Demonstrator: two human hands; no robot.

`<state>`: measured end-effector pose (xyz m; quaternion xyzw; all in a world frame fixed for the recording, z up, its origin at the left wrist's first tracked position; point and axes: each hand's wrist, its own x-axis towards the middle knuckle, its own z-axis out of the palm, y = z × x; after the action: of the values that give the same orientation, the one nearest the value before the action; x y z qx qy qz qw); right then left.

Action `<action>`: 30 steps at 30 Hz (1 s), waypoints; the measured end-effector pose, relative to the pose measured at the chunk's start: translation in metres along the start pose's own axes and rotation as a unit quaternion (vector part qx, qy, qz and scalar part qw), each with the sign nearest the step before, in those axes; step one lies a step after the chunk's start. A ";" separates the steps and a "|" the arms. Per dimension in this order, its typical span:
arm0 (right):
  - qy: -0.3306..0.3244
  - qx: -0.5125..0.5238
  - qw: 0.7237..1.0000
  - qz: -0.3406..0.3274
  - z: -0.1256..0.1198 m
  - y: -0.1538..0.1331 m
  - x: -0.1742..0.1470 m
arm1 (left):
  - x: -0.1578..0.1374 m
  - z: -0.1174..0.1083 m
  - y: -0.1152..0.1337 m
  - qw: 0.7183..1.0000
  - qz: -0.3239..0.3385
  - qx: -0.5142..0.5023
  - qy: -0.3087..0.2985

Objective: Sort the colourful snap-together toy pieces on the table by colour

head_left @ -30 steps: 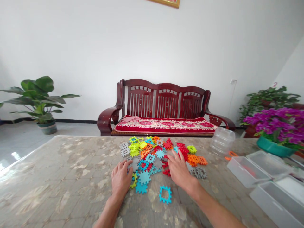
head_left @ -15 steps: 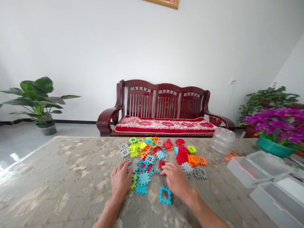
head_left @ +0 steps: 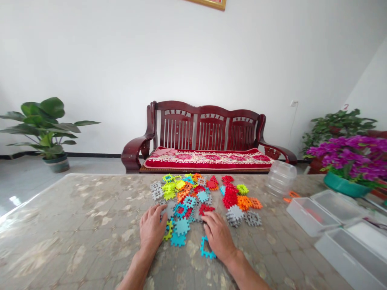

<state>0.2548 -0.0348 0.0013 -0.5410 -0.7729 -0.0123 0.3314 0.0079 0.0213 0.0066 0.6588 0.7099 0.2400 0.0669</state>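
A pile of flat interlocking plastic pieces (head_left: 199,195) in grey, yellow-green, orange, red and blue lies on the marble-patterned table (head_left: 75,217). My left hand (head_left: 152,229) rests palm down at the pile's near left edge, fingers touching a grey piece and a yellow one. My right hand (head_left: 218,237) lies flat on the table over a blue square frame piece (head_left: 206,248), covering its right part. Red pieces (head_left: 230,196) and grey pieces (head_left: 238,214) sit to the right of my right hand. Neither hand has lifted anything.
Clear plastic boxes (head_left: 311,213) and lids stand on the table at the right, with a clear round container (head_left: 280,178) behind them. A pot of purple flowers (head_left: 347,161) is at the far right. A wooden bench (head_left: 205,141) and potted plants stand beyond the table.
My right hand has drawn back from the middle of the pile toward me and now covers the blue frame piece. The left hand has stayed almost still.
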 end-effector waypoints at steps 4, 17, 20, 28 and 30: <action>0.012 -0.009 1.000 -0.001 -0.002 -0.003 0.002 | 0.001 0.000 0.001 1.000 -0.003 -0.003 -0.008; 0.038 -0.051 0.998 -0.018 0.003 -0.001 0.003 | 0.002 0.000 0.004 1.000 0.008 -0.019 0.006; 0.036 -0.044 0.998 -0.015 0.004 0.000 0.004 | 0.003 -0.001 0.004 1.000 0.008 -0.019 0.004; 0.047 -0.049 0.997 -0.020 0.007 0.003 0.005 | 0.004 -0.002 0.004 1.000 0.006 -0.022 0.009; 0.052 -0.044 0.997 -0.024 0.006 0.004 0.005 | 0.004 -0.001 0.004 1.000 0.002 -0.025 0.009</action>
<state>0.2537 -0.0268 -0.0022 -0.5345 -0.7663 -0.0823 0.3470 0.0109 0.0249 0.0107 0.6563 0.7028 0.2636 0.0761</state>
